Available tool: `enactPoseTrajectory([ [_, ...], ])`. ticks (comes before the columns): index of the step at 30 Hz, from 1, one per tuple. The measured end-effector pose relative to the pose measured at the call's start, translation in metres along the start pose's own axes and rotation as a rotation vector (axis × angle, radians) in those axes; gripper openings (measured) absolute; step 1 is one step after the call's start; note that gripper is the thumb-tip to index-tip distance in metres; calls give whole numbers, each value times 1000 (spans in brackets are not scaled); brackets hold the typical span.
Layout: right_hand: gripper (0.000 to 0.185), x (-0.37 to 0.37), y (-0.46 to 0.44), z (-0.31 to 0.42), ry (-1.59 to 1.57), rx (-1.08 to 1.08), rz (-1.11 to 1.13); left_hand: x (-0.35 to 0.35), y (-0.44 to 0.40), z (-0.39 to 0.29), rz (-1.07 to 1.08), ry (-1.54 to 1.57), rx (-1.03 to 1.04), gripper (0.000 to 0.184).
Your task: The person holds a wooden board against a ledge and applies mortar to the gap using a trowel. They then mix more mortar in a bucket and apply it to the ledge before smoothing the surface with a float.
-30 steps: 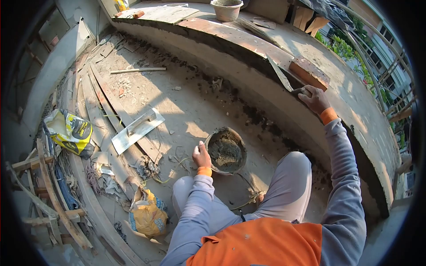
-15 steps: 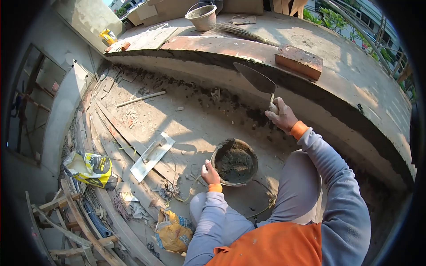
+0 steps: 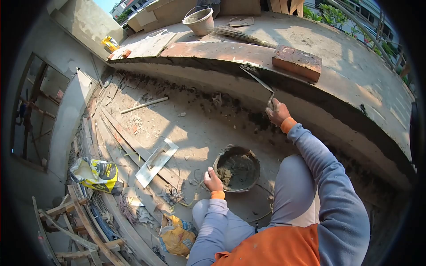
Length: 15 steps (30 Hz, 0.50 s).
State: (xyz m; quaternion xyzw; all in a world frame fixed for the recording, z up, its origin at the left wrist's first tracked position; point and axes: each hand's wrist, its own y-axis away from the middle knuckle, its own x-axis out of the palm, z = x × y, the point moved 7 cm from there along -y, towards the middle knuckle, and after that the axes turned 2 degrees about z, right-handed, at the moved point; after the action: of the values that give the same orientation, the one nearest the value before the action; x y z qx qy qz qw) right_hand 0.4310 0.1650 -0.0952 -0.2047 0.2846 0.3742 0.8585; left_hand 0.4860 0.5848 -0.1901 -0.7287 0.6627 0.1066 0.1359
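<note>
Viewed remotely through the head camera; clock positions are read from the middle of the view. At two o'clock I see the right hand (image 3: 278, 111) closed around the handle of a trowel (image 3: 262, 82). Half a second earlier its blade showed its broad face, clear of the ledge (image 3: 222, 51); now it lies nearly edge-on at the ledge's dark edge, toward one o'clock, just below a brick (image 3: 295, 65). I take this to mean that the blade is working at the edge rather than approaching it. The left hand (image 3: 213, 180) is curled at the nine-o'clock rim of a bucket (image 3: 239, 151) at five o'clock; whether it grips, I cannot tell. That bucket holds wet grey mortar (image 3: 239, 170), heaped toward its left wall. A pail (image 3: 202, 27) stands at twelve o'clock, its contents unclear. An open bag (image 3: 105, 170) lies at eight o'clock, its filling indistinct.
</note>
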Motion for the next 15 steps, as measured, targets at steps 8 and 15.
enactPoseTrajectory([
  [8, 31, -35, 36, -1, 202, -74, -239, 6, 0, -9, -19, -12, 60, 45],
  [15, 36, -26, 27, 21, 314, -144, -103, 2, -6, -2, 24, -33, 1, 46],
])
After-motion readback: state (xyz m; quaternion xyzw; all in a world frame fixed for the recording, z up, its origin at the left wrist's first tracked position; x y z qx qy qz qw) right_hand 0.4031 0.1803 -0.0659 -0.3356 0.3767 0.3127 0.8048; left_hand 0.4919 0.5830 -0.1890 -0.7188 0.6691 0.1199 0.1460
